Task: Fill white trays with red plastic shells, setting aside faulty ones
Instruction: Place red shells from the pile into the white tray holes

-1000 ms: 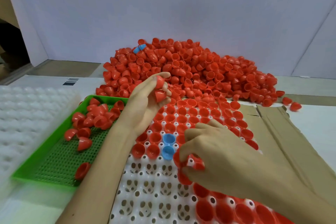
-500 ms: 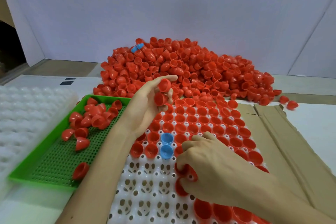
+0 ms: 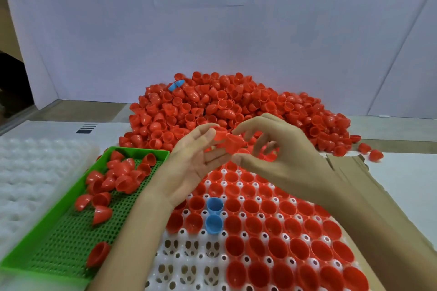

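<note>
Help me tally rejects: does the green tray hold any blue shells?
No, the green tray holds only red shells.

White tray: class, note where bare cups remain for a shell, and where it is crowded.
Bare cups: near-left corner of the white tray, bordered by the blue shells beyond and red shells to the right. The green tray has mostly bare mesh nearest. Crowded: the far and right rows.
</note>
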